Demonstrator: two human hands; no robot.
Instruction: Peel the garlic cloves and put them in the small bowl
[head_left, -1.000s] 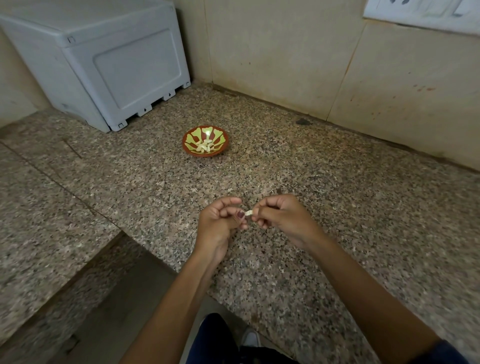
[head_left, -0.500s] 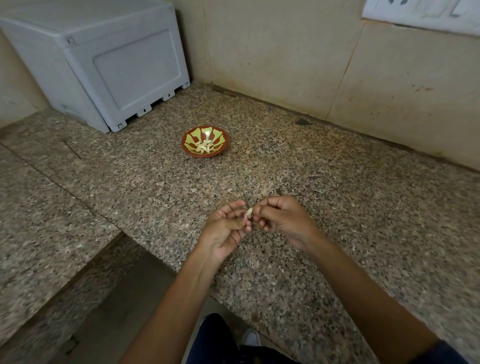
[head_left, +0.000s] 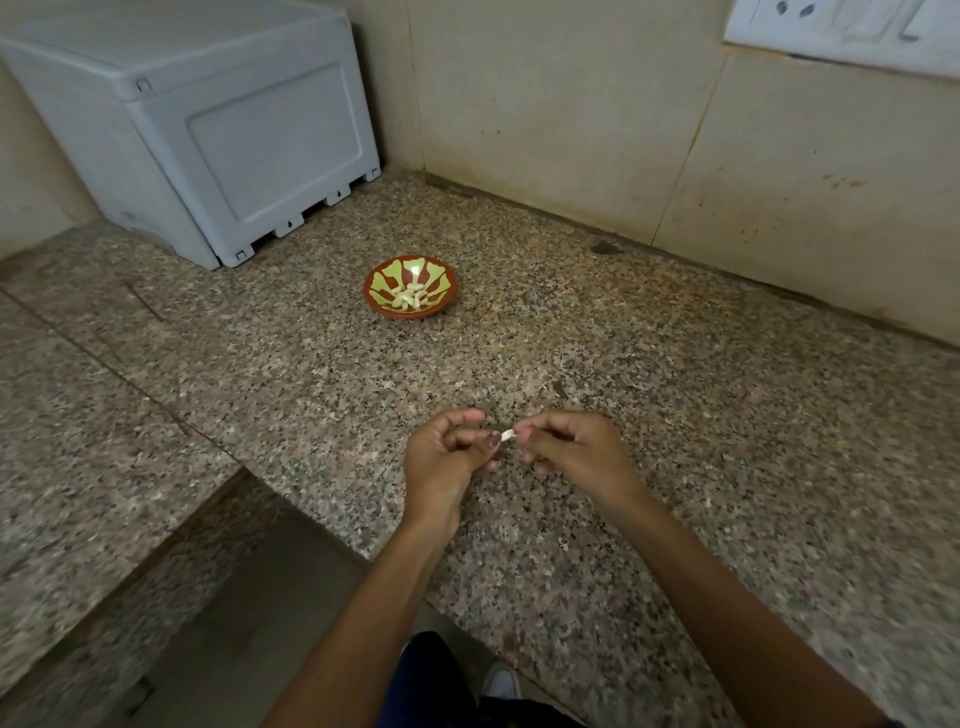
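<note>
Many peeled cloves (head_left: 410, 297) sit in the small bowl (head_left: 375, 290), upper middle. The left hand (head_left: 445, 457) and right hand (head_left: 571, 453) both pinch one garlic clove (head_left: 507, 434), not in yet.

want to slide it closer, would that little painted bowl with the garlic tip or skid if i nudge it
The bowl looks shallow and wide, so it probably won't tip. On the smooth granite counter it would likely skid easily. Its few peeled cloves add little weight.

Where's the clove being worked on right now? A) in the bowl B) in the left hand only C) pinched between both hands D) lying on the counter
C: the garlic clove sits between the fingertips of the left hand and right hand, above the counter and well short of the bowl.
</note>
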